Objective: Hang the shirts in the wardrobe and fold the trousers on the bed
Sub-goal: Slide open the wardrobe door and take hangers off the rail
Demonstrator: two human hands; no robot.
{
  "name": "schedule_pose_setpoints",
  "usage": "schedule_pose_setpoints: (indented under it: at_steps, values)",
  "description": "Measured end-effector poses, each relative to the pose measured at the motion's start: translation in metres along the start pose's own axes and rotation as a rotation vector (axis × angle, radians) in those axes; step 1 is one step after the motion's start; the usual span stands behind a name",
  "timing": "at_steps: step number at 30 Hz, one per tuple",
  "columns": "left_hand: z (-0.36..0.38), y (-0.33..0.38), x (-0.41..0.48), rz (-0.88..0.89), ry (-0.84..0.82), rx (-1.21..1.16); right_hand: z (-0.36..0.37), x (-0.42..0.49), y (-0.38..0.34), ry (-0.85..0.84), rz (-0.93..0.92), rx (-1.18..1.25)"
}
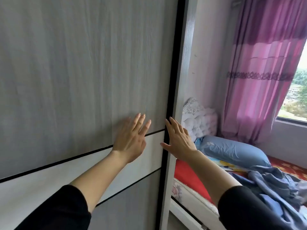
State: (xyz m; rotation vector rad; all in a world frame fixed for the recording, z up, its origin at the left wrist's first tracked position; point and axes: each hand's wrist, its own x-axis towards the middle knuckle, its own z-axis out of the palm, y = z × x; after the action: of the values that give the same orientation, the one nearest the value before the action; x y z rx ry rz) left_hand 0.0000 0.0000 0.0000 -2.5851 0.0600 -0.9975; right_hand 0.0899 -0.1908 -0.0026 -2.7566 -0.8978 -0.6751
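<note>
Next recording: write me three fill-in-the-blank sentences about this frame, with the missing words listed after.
1. The left hand and the right hand both touch the door of the ____.
2. The pillow on the bed is ____.
3. The crumpled clothes lie on the bed, to the ____ of the door.
Missing words: wardrobe; blue; right.

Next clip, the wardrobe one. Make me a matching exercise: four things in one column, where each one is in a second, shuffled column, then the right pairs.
Things
1. left hand
2. right hand
3. blue pillow
4. purple curtain

Places
a. hangs beside the window
b. fingers at the black edge strip of the wardrobe door
c. flat on the door's grey panel
d. lies on the bed

Pairs: 1-c; 2-b; 3-d; 4-a
</note>
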Motion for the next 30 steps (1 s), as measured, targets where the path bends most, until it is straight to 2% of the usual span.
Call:
schedule_pose_setpoints:
  at_steps: [4, 9, 13, 17, 30]
  values:
    - [0.027, -0.009, 0.010, -0.008, 0.214, 0.172, 0.024, 0.045, 0.016, 0.272, -0.375, -0.180]
    - [0.049, -0.011, 0.015, -0.066, 0.285, 0.336, 0.060, 0.078, 0.028, 0.386, -0.574, -0.214]
    - [0.057, -0.014, 0.012, -0.065, 0.271, 0.504, 0.078, 0.090, 0.033, 0.488, -0.648, -0.156]
    - [0.062, -0.015, 0.011, -0.089, 0.291, 0.566, 0.084, 0.101, 0.037, 0.577, -0.735, -0.148]
    - [0.048, -0.027, -0.003, -0.129, 0.232, 0.647, 0.081, 0.099, 0.018, 0.505, -0.766, -0.137]
